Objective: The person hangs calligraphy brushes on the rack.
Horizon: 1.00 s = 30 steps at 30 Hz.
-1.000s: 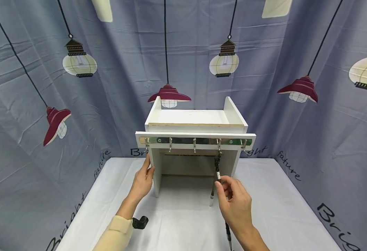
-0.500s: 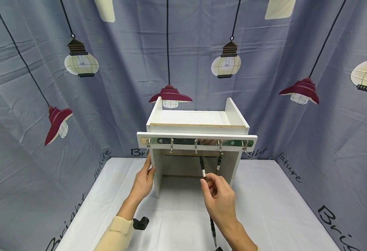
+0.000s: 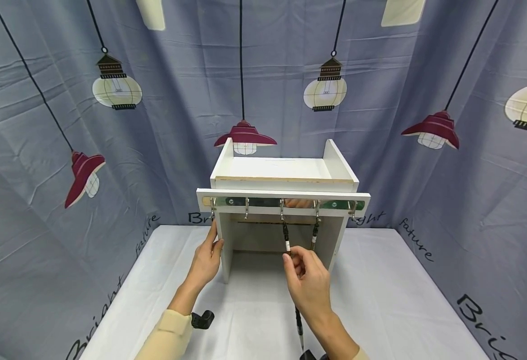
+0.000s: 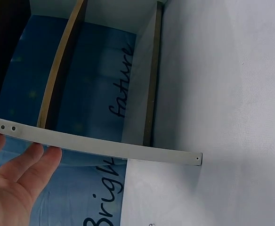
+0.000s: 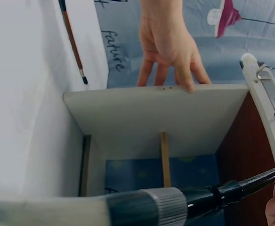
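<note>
My right hand [image 3: 309,282] pinches a calligraphy brush [image 3: 287,239] near its upper end, the bristles pointing down. The brush's top is just under the middle metal hook [image 3: 282,210]; whether its loop is on the hook cannot be told. In the right wrist view the brush's dark collar [image 5: 170,205] and pale bristles cross the foreground. A second brush [image 3: 315,235] hangs from the hook to the right, partly behind my right hand. My left hand [image 3: 205,261] rests its extended fingers against the left side panel of the white shelf unit [image 3: 286,185].
Another brush [image 5: 74,42], brown-handled, lies on the white tabletop [image 5: 15,94] left of the unit in the right wrist view. A hook rail [image 3: 263,202] with several hooks runs along the unit's front. Patterned curtains [image 3: 177,75] surround the table.
My right hand has moved left with the brush, from beside the hanging brush to under the middle hook, slowing at the end. My left hand keeps its place.
</note>
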Each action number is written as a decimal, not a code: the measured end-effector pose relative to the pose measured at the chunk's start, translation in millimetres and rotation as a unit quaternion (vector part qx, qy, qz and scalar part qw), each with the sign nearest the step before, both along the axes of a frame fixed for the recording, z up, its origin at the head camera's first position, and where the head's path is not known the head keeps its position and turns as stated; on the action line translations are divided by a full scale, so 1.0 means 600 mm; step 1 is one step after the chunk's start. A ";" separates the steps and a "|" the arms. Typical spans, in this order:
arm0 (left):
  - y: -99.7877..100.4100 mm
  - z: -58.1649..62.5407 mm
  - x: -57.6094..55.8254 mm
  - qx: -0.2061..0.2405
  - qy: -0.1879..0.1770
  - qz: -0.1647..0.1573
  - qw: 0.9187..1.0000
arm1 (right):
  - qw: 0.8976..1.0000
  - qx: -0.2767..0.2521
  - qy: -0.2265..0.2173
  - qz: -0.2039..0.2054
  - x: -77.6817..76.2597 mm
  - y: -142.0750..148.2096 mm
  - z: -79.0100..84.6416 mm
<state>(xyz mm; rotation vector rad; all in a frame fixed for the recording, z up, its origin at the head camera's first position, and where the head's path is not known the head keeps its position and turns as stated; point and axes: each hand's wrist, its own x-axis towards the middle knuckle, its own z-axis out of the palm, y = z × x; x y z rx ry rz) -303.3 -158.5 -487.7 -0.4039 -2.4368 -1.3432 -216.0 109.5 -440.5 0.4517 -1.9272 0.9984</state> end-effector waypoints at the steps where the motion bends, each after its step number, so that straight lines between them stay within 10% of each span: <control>1: 0.000 0.000 0.000 0.002 -0.003 0.000 1.000 | 1.000 0.000 -0.002 -0.001 -0.001 0.000 -0.001; 30: 0.001 -0.003 -0.003 -0.002 -0.002 0.007 1.000 | 0.999 0.005 -0.033 -0.020 -0.046 -0.016 -0.047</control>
